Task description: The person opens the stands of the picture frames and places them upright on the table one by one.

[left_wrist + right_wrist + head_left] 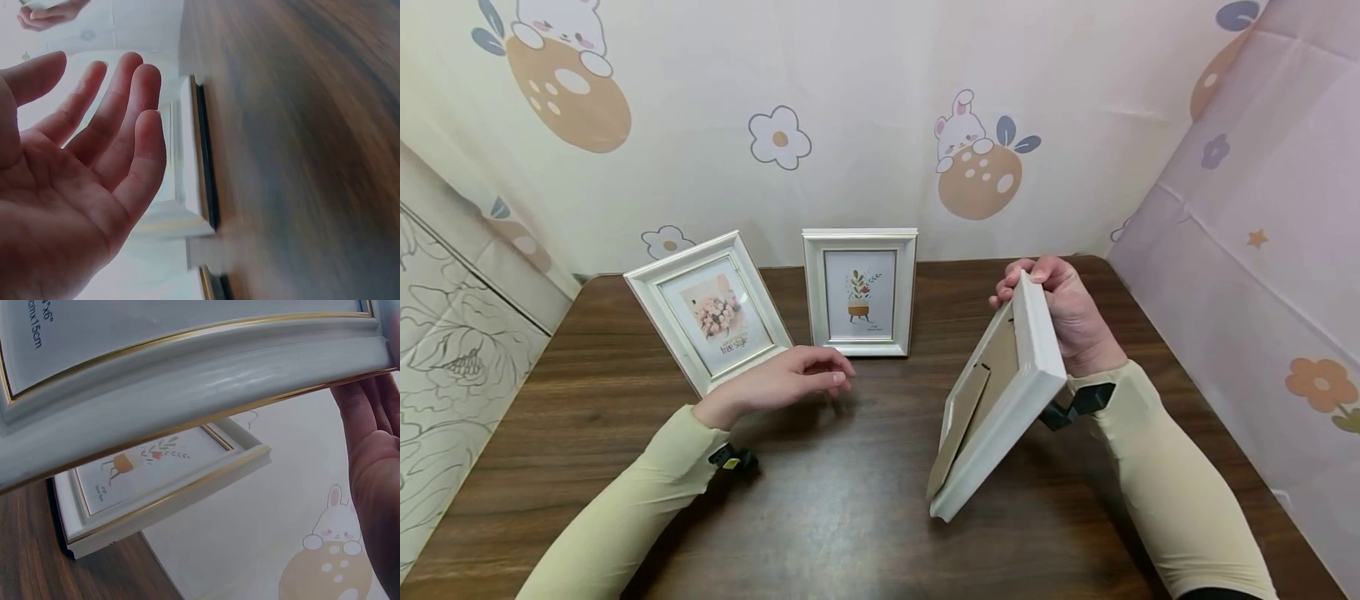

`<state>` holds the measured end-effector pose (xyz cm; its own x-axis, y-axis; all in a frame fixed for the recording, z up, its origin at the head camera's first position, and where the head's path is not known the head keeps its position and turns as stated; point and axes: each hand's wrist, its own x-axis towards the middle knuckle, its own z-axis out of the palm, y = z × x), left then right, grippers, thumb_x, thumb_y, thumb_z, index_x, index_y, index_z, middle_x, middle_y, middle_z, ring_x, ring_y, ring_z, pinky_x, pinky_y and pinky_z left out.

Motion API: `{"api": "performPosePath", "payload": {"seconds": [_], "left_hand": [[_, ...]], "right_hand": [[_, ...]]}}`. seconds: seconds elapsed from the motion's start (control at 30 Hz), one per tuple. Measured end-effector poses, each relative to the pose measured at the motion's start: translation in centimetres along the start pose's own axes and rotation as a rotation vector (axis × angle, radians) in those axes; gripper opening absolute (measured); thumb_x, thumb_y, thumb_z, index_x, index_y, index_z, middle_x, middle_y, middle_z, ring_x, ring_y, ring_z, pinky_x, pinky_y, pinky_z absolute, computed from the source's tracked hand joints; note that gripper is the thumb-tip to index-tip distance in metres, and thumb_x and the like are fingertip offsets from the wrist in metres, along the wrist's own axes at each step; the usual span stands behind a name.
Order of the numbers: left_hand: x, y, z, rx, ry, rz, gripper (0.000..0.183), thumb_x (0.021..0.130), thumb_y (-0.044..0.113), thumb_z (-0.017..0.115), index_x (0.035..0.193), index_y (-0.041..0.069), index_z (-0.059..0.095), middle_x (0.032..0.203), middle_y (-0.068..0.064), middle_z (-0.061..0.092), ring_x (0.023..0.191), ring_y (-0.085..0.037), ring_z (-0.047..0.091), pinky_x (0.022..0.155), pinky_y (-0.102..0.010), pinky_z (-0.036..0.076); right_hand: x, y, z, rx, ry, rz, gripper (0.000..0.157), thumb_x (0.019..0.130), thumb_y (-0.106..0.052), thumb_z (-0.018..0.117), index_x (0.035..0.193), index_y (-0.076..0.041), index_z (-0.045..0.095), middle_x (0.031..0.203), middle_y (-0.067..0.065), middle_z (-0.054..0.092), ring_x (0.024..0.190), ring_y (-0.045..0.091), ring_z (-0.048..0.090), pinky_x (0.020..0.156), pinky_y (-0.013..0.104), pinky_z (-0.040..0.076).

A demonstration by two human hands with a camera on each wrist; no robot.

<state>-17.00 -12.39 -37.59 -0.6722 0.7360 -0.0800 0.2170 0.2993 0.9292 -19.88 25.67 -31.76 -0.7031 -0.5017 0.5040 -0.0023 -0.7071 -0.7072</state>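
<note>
My right hand (1078, 317) grips the top of a white picture frame (1011, 417), which is tilted with its brown back and stand leg facing left. In the right wrist view the gold-lined front of this picture frame (206, 387) shows, with part of a size print. The left hand (782, 379) holds nothing; its fingers are loosely bent, palm showing in the left wrist view. Just behind it stands a picture frame with a pink bouquet print (715, 317), its lower right corner hidden by the hand. A picture frame with a potted-plant print (860, 292) stands upright at the middle back.
The dark wooden table (820, 500) ends against a pale curtain (865, 100) printed with rabbits and flowers. Another curtain (1262, 250) hangs along the right side. Small black devices (733, 458) are strapped to both wrists over the sleeves.
</note>
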Motion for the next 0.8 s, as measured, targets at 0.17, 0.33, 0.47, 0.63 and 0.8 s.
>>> {"api": "performPosePath", "payload": {"seconds": [0.17,0.33,0.47,0.63,0.8], "left_hand": [[1.4,0.8,0.9,-0.025,-0.021,0.076,0.019,0.103,0.012,0.055,0.117,0.001,0.063,0.111,-0.024,0.067,0.107,-0.039,0.064,0.093,-0.041,0.053],[2.1,1.8,1.9,-0.049,-0.074,0.119,0.018,0.103,0.010,0.055,0.116,0.002,0.064,0.109,-0.024,0.067,0.102,-0.043,0.064,0.090,-0.041,0.053],[2.4,2.3,3.0,-0.050,-0.116,0.110,0.020,0.102,0.013,0.057,0.118,0.002,0.064,0.110,-0.020,0.069,0.100,-0.041,0.065,0.090,-0.041,0.053],[2.6,2.6,4.4,-0.006,-0.111,0.117,0.021,0.100,0.016,0.062,0.117,0.004,0.065,0.109,-0.015,0.069,0.098,-0.029,0.067,0.088,-0.036,0.053],[2.4,2.9,5.3,0.001,-0.075,0.138,0.022,0.097,0.015,0.065,0.116,0.004,0.065,0.111,-0.013,0.070,0.099,-0.015,0.066,0.089,-0.036,0.053]], "right_hand": [[0.1,0.4,0.0,-0.027,-0.082,-0.017,0.014,0.092,0.008,0.061,0.097,0.003,0.073,0.106,0.019,0.069,0.098,0.032,0.067,0.093,0.046,0.051],[0.1,0.6,0.1,-0.021,-0.142,-0.020,0.016,0.093,0.008,0.059,0.102,0.004,0.072,0.110,0.020,0.068,0.101,0.033,0.067,0.097,0.047,0.049],[0.0,0.6,0.3,-0.010,-0.148,-0.021,0.017,0.093,0.010,0.058,0.103,0.005,0.071,0.112,0.021,0.067,0.102,0.035,0.067,0.098,0.047,0.049],[0.1,0.7,0.5,-0.027,-0.136,-0.028,0.016,0.092,0.011,0.060,0.102,0.006,0.071,0.111,0.021,0.067,0.101,0.035,0.067,0.097,0.048,0.049],[0.5,0.7,0.4,-0.052,-0.120,-0.029,0.014,0.090,0.009,0.063,0.102,0.006,0.071,0.110,0.021,0.068,0.100,0.035,0.067,0.097,0.048,0.050]]}}
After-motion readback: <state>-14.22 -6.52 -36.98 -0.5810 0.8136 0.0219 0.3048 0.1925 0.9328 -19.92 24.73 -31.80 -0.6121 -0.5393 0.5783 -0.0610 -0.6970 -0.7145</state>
